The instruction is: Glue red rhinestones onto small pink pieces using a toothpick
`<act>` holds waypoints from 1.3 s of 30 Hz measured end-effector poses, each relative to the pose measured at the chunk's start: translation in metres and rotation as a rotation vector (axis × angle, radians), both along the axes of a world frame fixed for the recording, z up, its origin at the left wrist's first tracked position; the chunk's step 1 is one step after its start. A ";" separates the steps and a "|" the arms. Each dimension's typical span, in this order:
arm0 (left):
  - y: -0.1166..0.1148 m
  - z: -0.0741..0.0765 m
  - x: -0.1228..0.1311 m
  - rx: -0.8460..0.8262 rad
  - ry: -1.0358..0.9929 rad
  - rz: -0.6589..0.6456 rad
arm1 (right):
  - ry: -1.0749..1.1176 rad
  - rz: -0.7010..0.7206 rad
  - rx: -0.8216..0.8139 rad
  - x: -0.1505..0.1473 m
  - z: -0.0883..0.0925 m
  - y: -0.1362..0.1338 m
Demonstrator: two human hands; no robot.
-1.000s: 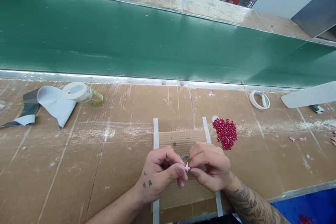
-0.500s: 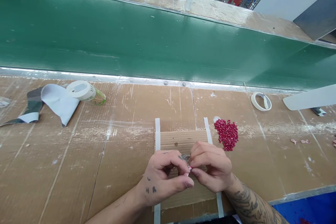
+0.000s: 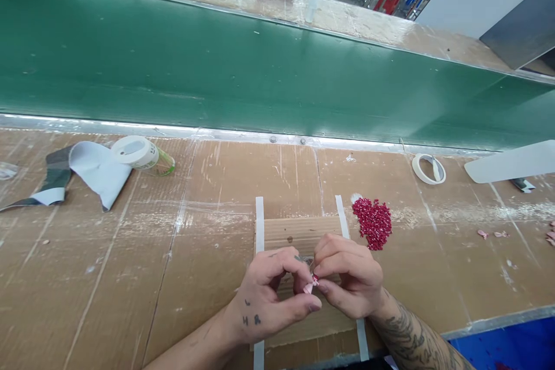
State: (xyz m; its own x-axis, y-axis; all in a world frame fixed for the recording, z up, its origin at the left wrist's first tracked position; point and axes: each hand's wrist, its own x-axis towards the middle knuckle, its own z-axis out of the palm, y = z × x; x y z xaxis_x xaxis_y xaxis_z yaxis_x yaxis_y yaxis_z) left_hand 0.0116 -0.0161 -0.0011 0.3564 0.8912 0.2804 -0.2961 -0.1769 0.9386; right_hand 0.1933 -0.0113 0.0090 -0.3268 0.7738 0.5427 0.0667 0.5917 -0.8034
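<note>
My left hand (image 3: 271, 292) and my right hand (image 3: 349, 274) meet just above a taped piece of corrugated cardboard (image 3: 299, 231). Between their fingertips they pinch a small pink piece (image 3: 311, 285) with a red spot on it; my fingers hide most of it. Behind my fingers a small round metal-rimmed object (image 3: 306, 259) shows in part, its shape mostly hidden. A heap of small crimson beads (image 3: 373, 224) lies on the bench just beyond my right hand, not touching it.
A green conveyor belt (image 3: 260, 69) runs across behind the cardboard-covered bench (image 3: 208, 266). A masking tape roll (image 3: 132, 153) sits on a white sheet at the left, and another tape roll (image 3: 428, 168) lies at the right. Several pink pieces (image 3: 489, 234) lie farther right.
Both hands have shifted slightly, and the pink piece now sits a little lower between my fingers. The view has moved a little, and the beads and tape rolls stay put on the bench.
</note>
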 end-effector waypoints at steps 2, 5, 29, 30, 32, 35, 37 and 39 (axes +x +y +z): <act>0.000 0.000 0.000 0.020 0.011 0.003 | -0.001 -0.003 0.000 0.000 0.000 0.000; 0.000 0.000 0.001 0.031 0.015 0.001 | 0.001 -0.010 -0.007 0.000 0.000 -0.001; -0.001 0.002 -0.002 -0.065 -0.043 -0.019 | 0.003 -0.003 -0.006 0.000 -0.002 -0.001; -0.001 0.002 -0.002 -0.066 -0.045 -0.019 | 0.008 -0.002 -0.006 0.000 -0.003 -0.001; -0.001 0.003 -0.002 -0.068 -0.050 -0.019 | 0.018 -0.001 -0.006 0.000 -0.003 -0.001; -0.001 0.003 -0.002 -0.085 -0.060 -0.022 | 0.027 0.000 -0.007 0.000 -0.003 0.000; -0.001 0.002 -0.003 -0.102 -0.065 -0.024 | 0.029 0.003 -0.006 -0.001 -0.003 0.000; -0.001 0.001 -0.003 -0.112 -0.074 -0.031 | 0.033 0.007 -0.012 -0.001 -0.002 0.001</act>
